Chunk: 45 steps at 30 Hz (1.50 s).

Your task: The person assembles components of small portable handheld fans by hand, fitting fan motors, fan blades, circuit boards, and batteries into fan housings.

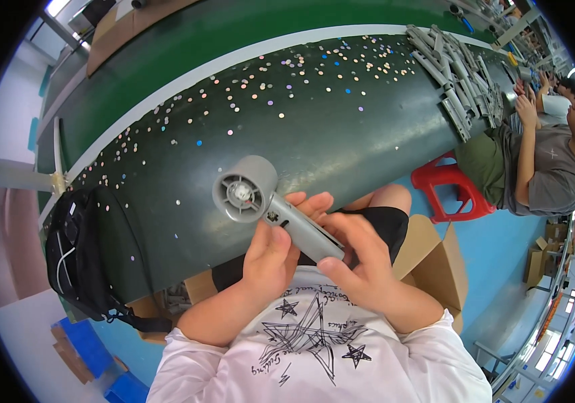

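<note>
I hold a grey hair-dryer body (260, 201) in both hands above my lap, its round barrel end facing me with the inner fan hub showing. My left hand (273, 258) grips the handle near the barrel, thumb on top. My right hand (361, 258) wraps the lower end of the handle, fingers curled around it. The dark green conveyor belt (314, 127) lies just beyond the dryer, speckled with small coloured dots.
A pile of grey plastic handle parts (459, 74) sits on the belt at the far right. Another person (543, 154) sits there beside a red stool (445, 188). A black bag (82, 248) hangs at the left. An open cardboard box (435, 262) stands by my right knee.
</note>
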Tool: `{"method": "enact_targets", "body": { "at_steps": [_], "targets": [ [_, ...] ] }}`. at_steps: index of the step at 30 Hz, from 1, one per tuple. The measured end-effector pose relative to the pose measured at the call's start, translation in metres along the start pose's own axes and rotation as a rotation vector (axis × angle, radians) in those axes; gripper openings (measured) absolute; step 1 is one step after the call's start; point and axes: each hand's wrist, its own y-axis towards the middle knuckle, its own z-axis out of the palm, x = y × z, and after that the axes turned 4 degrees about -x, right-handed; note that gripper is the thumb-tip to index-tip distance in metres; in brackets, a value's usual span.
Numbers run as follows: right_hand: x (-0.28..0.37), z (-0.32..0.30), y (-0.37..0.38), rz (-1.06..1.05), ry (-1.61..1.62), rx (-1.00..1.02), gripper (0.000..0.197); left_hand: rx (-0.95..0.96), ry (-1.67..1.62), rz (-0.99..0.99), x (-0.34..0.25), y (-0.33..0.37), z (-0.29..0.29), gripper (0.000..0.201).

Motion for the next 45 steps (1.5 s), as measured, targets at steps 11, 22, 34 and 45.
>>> {"method": "enact_targets", "body": {
  "at_steps": [11,22,34,45],
  "targets": [
    [-0.005,-0.012,-0.006,-0.282,-0.207,-0.037,0.044,-0.279,0.554,0.42,-0.029,0.0,0.0,0.116],
    [0.006,-0.021,-0.011,-0.288,-0.222,-0.008,0.041,-0.124,0.853,0.567,-0.028,-0.001,-0.008,0.104],
    [-0.011,-0.012,-0.001,-0.168,-0.268,-0.056,0.037,-0.125,1.012,0.588,-0.017,0.007,-0.016,0.102],
    [-0.008,-0.015,-0.003,-0.2,-0.281,-0.005,0.036,-0.062,0.991,0.441,-0.034,0.007,0.004,0.097]
  ]
}}
